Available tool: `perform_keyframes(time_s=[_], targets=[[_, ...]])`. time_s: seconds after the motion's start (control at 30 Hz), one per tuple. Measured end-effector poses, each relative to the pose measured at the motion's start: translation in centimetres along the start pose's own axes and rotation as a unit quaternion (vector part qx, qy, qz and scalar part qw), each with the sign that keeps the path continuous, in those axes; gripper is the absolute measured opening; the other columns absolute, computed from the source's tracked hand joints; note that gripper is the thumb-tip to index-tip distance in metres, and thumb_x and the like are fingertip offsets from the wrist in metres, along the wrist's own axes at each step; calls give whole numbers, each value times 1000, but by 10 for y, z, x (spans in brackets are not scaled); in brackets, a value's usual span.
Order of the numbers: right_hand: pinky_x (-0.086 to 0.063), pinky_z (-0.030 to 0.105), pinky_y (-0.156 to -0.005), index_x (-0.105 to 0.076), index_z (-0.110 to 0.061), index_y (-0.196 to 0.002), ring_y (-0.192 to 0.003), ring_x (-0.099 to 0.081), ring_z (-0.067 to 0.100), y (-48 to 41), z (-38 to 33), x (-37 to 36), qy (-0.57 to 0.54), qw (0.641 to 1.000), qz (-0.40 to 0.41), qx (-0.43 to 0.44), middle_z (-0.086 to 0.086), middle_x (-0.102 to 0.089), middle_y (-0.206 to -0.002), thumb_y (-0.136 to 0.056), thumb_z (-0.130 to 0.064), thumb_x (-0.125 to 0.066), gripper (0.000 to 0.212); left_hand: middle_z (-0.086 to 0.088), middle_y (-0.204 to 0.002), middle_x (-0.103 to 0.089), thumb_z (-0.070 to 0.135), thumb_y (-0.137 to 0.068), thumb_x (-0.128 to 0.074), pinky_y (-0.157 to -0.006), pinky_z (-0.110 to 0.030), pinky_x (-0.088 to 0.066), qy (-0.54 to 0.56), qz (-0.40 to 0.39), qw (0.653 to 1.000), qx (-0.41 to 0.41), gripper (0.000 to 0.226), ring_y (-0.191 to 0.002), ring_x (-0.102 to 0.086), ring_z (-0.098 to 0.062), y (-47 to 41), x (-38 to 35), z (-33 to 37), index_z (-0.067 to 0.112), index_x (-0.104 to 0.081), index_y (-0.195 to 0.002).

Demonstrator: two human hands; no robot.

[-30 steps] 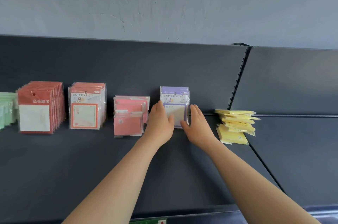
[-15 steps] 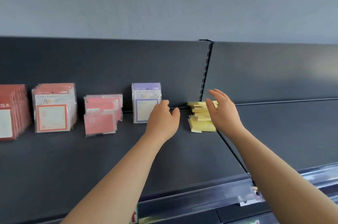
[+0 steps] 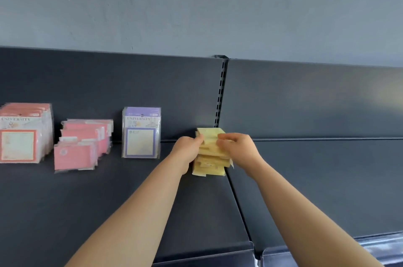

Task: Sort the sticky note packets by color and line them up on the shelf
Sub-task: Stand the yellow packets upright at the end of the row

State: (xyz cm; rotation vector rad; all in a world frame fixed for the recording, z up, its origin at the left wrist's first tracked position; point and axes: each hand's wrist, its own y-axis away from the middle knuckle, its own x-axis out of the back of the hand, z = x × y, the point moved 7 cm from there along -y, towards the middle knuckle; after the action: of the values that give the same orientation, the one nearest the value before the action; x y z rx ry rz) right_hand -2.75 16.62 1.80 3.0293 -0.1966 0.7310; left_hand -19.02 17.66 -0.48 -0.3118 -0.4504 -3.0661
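At the far left edge of my feed stands an upright row of glossy plastic-wrapped red-bordered "UNIVERSITY" note packets (image 3: 24,133), square-faced and leaning back against the shelf's back panel. Next to them is a looser, lower bunch of pink rectangular cellophane packets (image 3: 76,154), overlapping and a little askew. Further right, apart from the pink ones, a short row of purple-framed square packets (image 3: 141,133) stands upright with shiny wrappers. All of these sit on the dark matte metal shelf (image 3: 122,205), below a rough grey painted wall (image 3: 196,4).

The left hand (image 3: 186,151) has its fingers curled onto the left side of the untidy pile of pale yellow sticky note packets (image 3: 209,168), with the thumb side on the upper packets. That pile lies flat on the shelf at the seam between two shelf panels, just in front of the black slotted metal upright (image 3: 220,96). The right hand (image 3: 238,150) grips the pile from the right, fingers bent narrowly over its top edge.

Half a second ago both hands were spread and empty, the left one close to the purple packets and the right one beside the yellow pile; now both have closed on the pile.
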Motion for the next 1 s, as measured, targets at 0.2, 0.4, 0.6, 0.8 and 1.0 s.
perform_keyframes(time_s=[0.2,0.4,0.6,0.8,1.0], targets=[[-54,17,-76,-73,-21,-101,-97,-66,6,19,13,-8,-128,990,-46,22,-10,-65,-115,-84,-14,-69,19,-5,-103,-71,28,-95,-59,-86,-39,-54,22,11,999,-30,21,-93,-68,-22,12,3,-10,13,-66,-107],[-53,21,-76,-62,-24,-109,-96,-64,9,29,13,-8,-146,987,-49,47,-8,-66,-112,-88,-13,-64,24,0,-112,-68,19,-92,-62,-96,-47,-51,37,0,998,-58,23,-104,-65,-21,32,8,-23,18,-60,-115],[-41,27,-98,-45,-17,-140,-129,-45,19,45,5,-11,26,993,-63,97,-6,-42,-142,-92,-28,-60,51,5,-113,-66,4,-90,-63,-96,-41,-52,89,34,989,-111,38,-108,-62,-15,52,19,-26,25,-58,-121],[-33,24,-105,-43,-29,-142,-141,-27,13,64,8,-28,50,987,-107,112,-6,-15,-158,-86,-35,-69,61,-8,-109,-69,1,-88,-66,-93,-48,-53,205,40,975,-76,27,-101,-66,-24,63,31,-39,15,-61,-111],[-26,26,-112,-55,-34,-131,-146,-17,11,71,7,-35,30,990,-75,119,-7,-9,-160,-89,-32,-66,44,-6,-107,-69,-1,-86,-68,-88,-42,-54,200,37,977,-60,35,-98,-66,-22,69,52,-51,14,-59,-116]])
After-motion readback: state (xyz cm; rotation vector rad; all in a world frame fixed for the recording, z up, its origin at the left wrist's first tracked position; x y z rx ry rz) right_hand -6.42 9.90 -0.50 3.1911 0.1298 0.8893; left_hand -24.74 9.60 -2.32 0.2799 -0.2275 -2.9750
